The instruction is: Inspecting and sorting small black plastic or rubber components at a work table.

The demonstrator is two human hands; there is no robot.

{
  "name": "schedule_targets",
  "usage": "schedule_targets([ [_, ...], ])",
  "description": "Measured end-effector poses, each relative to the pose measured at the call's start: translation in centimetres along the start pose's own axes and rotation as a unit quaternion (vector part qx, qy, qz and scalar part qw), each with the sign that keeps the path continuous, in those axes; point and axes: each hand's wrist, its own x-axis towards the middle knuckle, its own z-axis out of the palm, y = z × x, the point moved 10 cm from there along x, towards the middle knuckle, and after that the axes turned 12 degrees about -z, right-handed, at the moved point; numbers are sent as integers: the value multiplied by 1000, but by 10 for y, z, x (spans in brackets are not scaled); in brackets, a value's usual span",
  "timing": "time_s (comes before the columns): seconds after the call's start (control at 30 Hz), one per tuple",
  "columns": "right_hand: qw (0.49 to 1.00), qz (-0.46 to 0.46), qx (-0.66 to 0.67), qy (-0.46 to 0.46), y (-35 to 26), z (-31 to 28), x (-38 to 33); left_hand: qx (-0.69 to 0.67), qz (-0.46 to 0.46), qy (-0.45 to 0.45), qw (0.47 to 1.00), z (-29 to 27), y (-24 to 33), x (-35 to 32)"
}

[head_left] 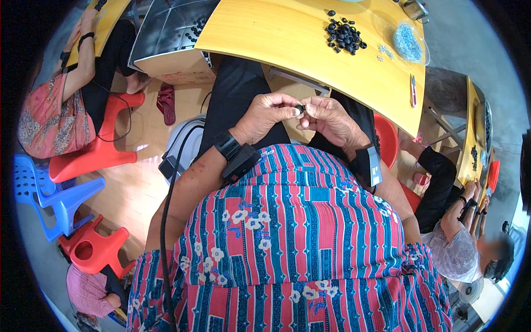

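Over my lap, just short of the table edge, my two hands meet at the fingertips around a small round black part (300, 108). My left hand (265, 115) pinches it between thumb and forefinger. From the other side my right hand (330, 119) presses thumb and forefinger together at the part; whether they hold a second tiny piece cannot be made out. A pile of similar black parts (345, 37) lies on the yellow table (265, 33) ahead. Right of the pile stands a clear bowl (426, 54) of small bluish-silver pieces (406, 42).
Red-handled snips (412, 91) lie near the table's right edge. At the left stands an open carton (176, 63) lined with dark plastic, with black parts inside. A red basin (386, 141) sits below the table. Other people work at left and right. Red stools (97, 145) and a blue stool (66, 202) stand at left.
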Motion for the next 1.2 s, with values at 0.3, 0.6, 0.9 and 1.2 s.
schedule_targets([
  [0.3, 997, 26, 59, -38, 4, 13, -4, 18, 14, -4, 1000, 2, 5, -1],
  [0.6, 999, 11, -13, -38, 1, 1, 0, 68, 37, 22, 997, 2, 10, -1],
  [0.9, 998, 35, -3, -45, 5, 1, -2, 103, 57, 22, 993, 2, 13, -1],
  [1.2, 999, 11, 21, -46, 3, 5, -2, 85, 47, 16, 995, 2, 11, 1],
])
